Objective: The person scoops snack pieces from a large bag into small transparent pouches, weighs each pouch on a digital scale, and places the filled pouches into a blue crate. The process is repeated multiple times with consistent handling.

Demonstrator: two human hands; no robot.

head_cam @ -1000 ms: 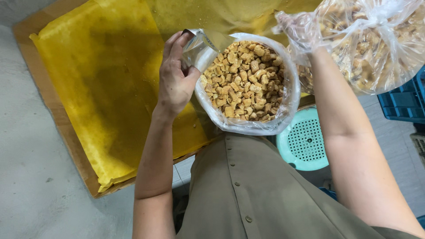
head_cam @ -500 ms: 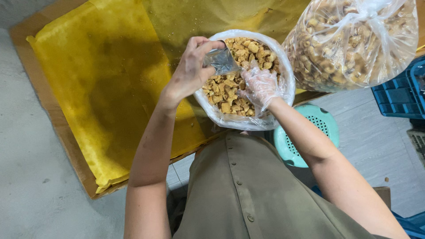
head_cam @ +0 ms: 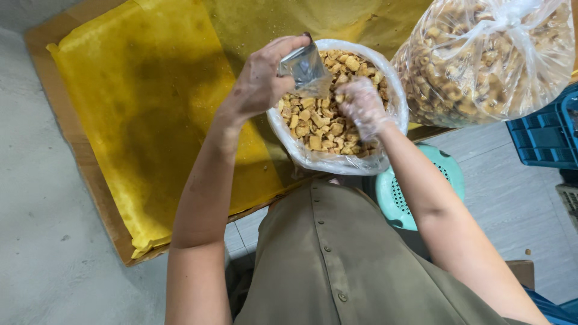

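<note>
The open bag of fried pieces [head_cam: 328,129] sits at the near edge of the yellow sheet [head_cam: 138,120], right in front of the person's body, its clear plastic rolled down into a wide rim so the golden-brown chunks lie exposed. Beyond the open bag and to its right stands a much bigger tied sack [head_cam: 487,57] of the same snack, almost touching the open bag's far rim. Below the open bag on the right, a teal perforated stool [head_cam: 400,195] shows under the forearm, and further right of it a blue crate [head_cam: 545,135].

The left hand [head_cam: 262,81] is bare and hovers over the open bag's left rim, thumb and fingers pinched on the top of a small silvery pouch [head_cam: 304,66], which tilts with its mouth towards the pieces. The right hand [head_cam: 361,105], in a thin clear glove, is inside the open bag, fingers curled together over a clump of chunks just beside the pouch; whether it actually grips any cannot be told.

To do this well, I judge the pouch mouth should be held wide and kept above the open bag, so strays drop back in. Small gloved handfuls, fed gently, should keep the brittle pieces whole and the seal strip free of crumbs.
</note>
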